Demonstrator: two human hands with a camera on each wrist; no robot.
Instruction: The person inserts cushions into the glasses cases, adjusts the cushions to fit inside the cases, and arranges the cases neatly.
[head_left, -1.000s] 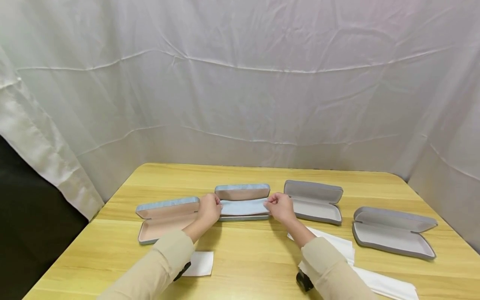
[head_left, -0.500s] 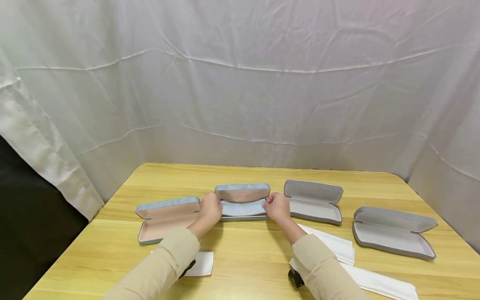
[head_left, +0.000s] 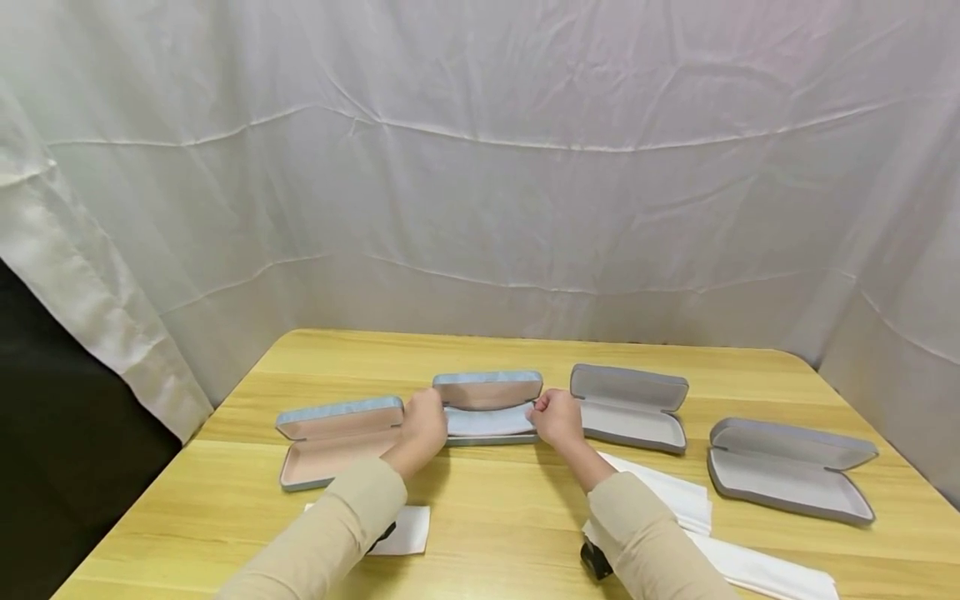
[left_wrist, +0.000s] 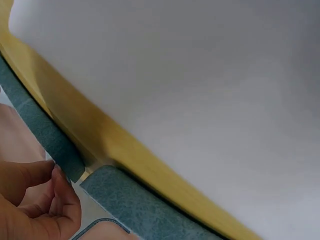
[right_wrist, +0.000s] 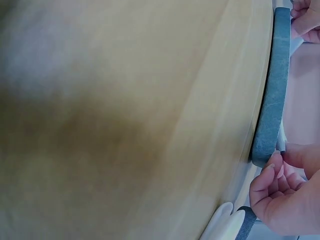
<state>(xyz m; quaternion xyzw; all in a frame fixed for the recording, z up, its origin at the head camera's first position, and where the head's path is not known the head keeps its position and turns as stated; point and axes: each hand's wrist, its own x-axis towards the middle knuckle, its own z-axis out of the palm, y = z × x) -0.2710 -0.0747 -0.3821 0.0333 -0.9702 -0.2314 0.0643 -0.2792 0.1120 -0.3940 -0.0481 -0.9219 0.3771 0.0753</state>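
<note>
A light blue folded cloth (head_left: pixel 487 422) lies stretched across the bottom half of the open blue glasses case (head_left: pixel 487 379) at the table's middle, sagging slightly between its ends. My left hand (head_left: pixel 424 423) holds the left end, though its fingertips are hidden in the head view; in the left wrist view that hand (left_wrist: pixel 42 205) has thumb and fingers together at the case edge. My right hand (head_left: pixel 559 417) pinches the right end. The right wrist view shows the right hand (right_wrist: pixel 287 192) with thumb and fingertips meeting at the case's corner.
Another open blue glasses case (head_left: pixel 341 454) stands at the left. Two open grey cases (head_left: pixel 630 421), (head_left: pixel 791 483) are on the right. White folded cloths (head_left: pixel 667 492), (head_left: pixel 765 567) lie by my right forearm, and a white cloth (head_left: pixel 408 531) lies by my left.
Both hands have lowered the blue cloth farther into the middle case. The right hand has moved slightly left. The other cases stay in place.
</note>
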